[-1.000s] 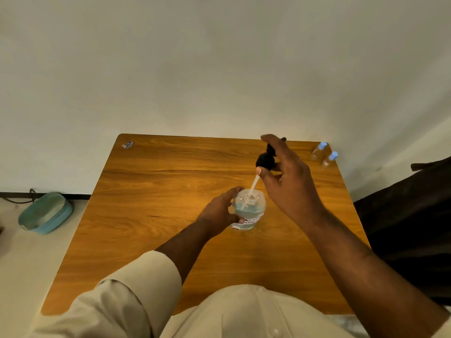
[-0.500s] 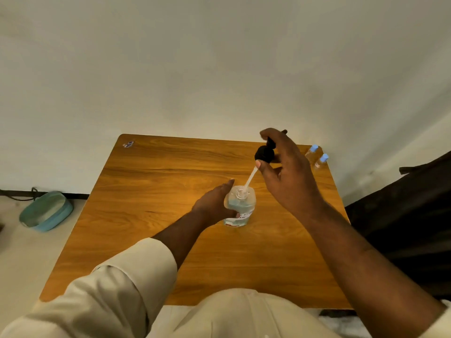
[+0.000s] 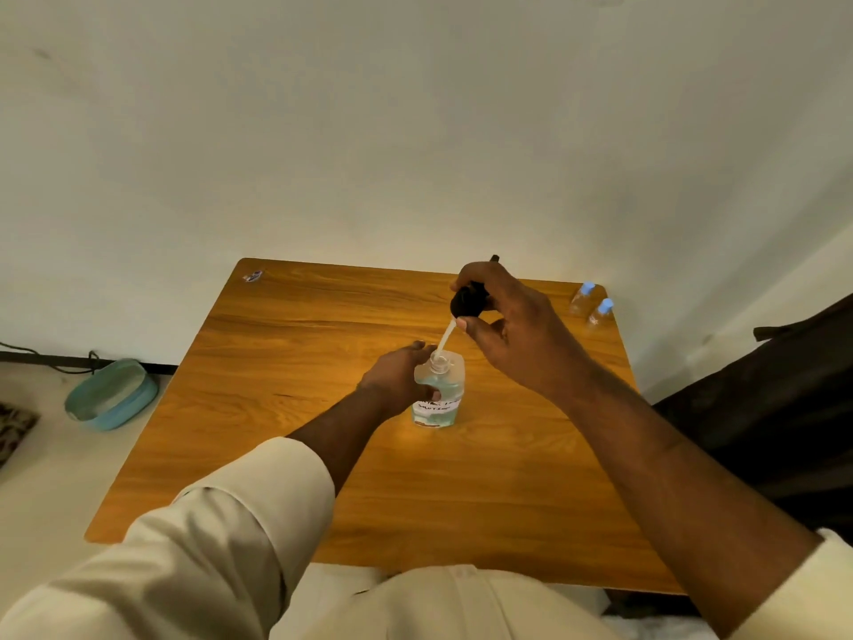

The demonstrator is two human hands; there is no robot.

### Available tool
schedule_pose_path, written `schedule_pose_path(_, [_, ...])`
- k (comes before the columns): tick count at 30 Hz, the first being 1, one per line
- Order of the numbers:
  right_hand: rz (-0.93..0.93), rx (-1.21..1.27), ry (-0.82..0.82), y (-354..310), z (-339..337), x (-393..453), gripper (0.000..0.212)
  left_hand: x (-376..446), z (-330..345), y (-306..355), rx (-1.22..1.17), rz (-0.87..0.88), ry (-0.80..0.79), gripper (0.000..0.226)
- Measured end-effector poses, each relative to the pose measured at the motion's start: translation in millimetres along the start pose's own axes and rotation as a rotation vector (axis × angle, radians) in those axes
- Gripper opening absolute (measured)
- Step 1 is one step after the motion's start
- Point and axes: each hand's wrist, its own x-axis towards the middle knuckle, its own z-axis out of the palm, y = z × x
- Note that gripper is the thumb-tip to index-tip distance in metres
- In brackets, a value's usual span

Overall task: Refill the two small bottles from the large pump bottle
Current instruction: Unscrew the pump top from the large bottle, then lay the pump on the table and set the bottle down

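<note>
A clear large bottle (image 3: 438, 399) with bluish liquid and a white label stands upright near the middle of the wooden table (image 3: 286, 362). My left hand (image 3: 399, 381) grips its left side. My right hand (image 3: 512, 330) holds the black pump head (image 3: 467, 303) lifted above the bottle, its white tube (image 3: 444, 340) slanting down into the open neck. Two small clear bottles with blue caps, one (image 3: 582, 297) behind the other (image 3: 600, 314), stand at the table's far right corner, apart from both hands.
A small wrapper-like scrap (image 3: 253, 275) lies at the table's far left corner. A teal basin (image 3: 111, 394) sits on the floor to the left by the wall, near a cable. A dark chair or cloth (image 3: 784, 385) borders the table's right side.
The pump head has come a little higher, with more of the tube out of the neck. My left hand keeps its hold on the bottle. The camera shifted slightly.
</note>
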Motion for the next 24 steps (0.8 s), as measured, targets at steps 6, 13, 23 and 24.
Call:
schedule_pose_path(6, [-0.084, -0.058, 0.000, -3.9, -6.1, 1.5, 0.041, -4.2, -0.9, 3.1, 0.016, 0.010, 0.007, 0.084])
schedule_pose_path(13, [-0.084, -0.014, 0.032, -14.7, -17.9, -3.6, 0.042, -4.8, 0.3, -13.6, -0.064, 0.031, -0.011, 0.087])
schedule_pose_path(23, [-0.320, -0.185, -0.103, -33.8, 0.2, 32.3, 0.054, -0.2, -37.0, -65.1, -0.139, -0.014, 0.057, 0.082])
schedule_pose_path(24, [-0.368, -0.222, -0.123, -35.2, 5.7, 40.7, 0.059, 0.0, -42.5, -72.7, -0.142, -0.031, 0.061, 0.082])
